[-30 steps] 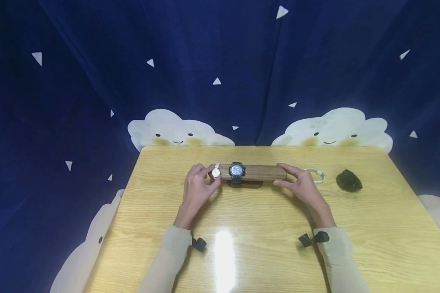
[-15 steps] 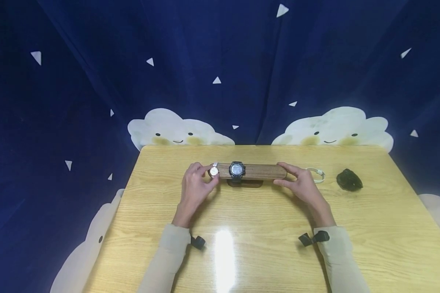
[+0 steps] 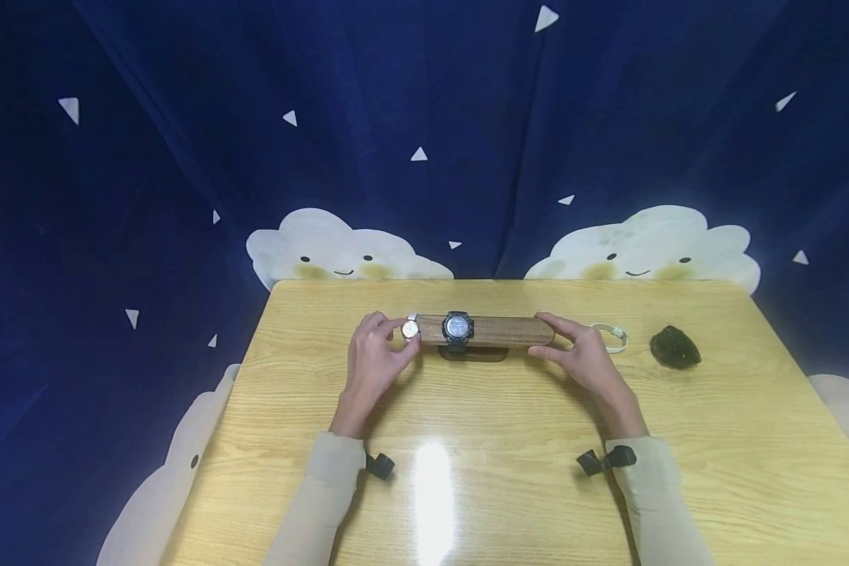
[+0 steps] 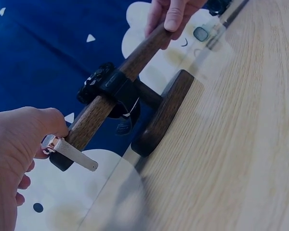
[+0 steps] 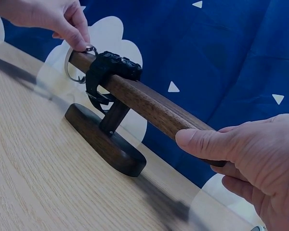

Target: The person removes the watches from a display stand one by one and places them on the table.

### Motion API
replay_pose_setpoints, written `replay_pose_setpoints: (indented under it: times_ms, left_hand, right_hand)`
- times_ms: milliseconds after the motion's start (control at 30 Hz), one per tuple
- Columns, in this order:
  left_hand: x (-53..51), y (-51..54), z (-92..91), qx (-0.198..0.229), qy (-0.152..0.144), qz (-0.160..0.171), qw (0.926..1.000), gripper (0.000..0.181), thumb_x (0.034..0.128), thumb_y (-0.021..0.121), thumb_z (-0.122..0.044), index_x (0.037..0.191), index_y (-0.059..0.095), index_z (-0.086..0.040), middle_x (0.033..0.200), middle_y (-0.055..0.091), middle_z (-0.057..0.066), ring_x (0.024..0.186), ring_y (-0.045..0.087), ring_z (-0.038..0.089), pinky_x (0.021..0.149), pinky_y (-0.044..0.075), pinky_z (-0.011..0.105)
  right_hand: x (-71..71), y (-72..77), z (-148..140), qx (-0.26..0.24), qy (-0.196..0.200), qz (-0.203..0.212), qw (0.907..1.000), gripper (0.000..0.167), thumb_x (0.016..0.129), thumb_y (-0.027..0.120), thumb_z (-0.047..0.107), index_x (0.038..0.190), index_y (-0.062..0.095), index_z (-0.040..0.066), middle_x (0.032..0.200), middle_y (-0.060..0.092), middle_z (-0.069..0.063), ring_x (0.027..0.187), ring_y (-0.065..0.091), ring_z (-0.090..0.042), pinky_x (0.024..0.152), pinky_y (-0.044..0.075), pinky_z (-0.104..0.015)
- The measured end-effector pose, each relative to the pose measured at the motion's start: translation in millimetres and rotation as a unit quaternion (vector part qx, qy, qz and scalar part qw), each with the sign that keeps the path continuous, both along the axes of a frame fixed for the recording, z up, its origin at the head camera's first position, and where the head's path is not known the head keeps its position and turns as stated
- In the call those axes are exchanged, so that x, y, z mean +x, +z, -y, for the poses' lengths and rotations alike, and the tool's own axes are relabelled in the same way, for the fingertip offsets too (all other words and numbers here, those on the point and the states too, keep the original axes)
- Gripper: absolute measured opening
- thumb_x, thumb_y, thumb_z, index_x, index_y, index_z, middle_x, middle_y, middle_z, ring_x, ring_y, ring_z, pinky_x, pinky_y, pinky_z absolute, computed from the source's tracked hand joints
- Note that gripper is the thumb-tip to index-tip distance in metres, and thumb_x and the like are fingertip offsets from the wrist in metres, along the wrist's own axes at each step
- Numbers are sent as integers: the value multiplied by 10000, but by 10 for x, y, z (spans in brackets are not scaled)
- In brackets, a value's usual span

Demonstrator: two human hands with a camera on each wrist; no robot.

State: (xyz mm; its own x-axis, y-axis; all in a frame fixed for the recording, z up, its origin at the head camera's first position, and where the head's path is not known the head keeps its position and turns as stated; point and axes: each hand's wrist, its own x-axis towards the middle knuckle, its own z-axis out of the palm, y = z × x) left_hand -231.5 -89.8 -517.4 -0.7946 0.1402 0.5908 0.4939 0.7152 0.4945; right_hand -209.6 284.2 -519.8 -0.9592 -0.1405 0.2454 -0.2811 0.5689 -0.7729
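Note:
A dark wooden watch stand (image 3: 509, 332) stands on the table, its long bar crosswise on a post and flat base (image 4: 168, 110). My left hand (image 3: 373, 362) pinches a small wristwatch (image 3: 410, 329) with a round pale face and white strap at the bar's left end. In the left wrist view its strap (image 4: 78, 155) hangs past the bar's lower edge. My right hand (image 3: 586, 358) grips the bar's right end, thumb (image 5: 197, 139) along the near side. Between the hands, a chunky black wristwatch (image 3: 457, 326) is strapped round the bar, left of its middle.
Just right of my right hand, a watch with a pale strap (image 3: 617, 338) lies on the table (image 3: 509, 440). Farther right is a dark, lumpy object (image 3: 674, 347), its kind unclear in the head view. A navy curtain (image 3: 424, 118) with clouds hangs behind the table's back edge.
My left hand has shifted slightly left, bringing the white-strapped watch along the bar to its left tip. The right hand, stand and black watch have stayed in place.

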Motion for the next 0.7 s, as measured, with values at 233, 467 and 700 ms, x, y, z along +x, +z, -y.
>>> replay_pose_setpoints:
  times_ms: [233, 467, 700]
  left_hand:
    - [3, 14, 32, 37, 66, 108, 9999, 289, 834, 838, -236, 1042, 815, -37, 755, 628, 135, 694, 490, 181, 597, 443, 311]
    - [-16, 5, 75, 4, 149, 143, 9998, 308, 827, 852, -259, 1036, 816, -36, 761, 627, 125, 698, 501, 187, 604, 455, 312]
    - [-28, 16, 104, -6, 121, 245, 9996, 324, 836, 845, -264, 1052, 810, -26, 766, 629, 132, 706, 498, 188, 614, 450, 311]
  right_hand:
    - [-1, -8, 0, -62, 13, 44, 10000, 659, 842, 892, 205, 1427, 635, 45, 1353, 675, -201, 1324, 583, -443, 1118, 453, -602]
    - [5, -19, -3, -78, 18, 69, 9999, 665, 841, 891, 199, 1434, 629, 50, 1371, 662, -204, 1334, 575, -444, 1124, 448, -597]
    - [3, -7, 2, -113, 16, 95, 9999, 661, 844, 890, 198, 1431, 629, 43, 1369, 664, -201, 1336, 574, -437, 1124, 448, -584]
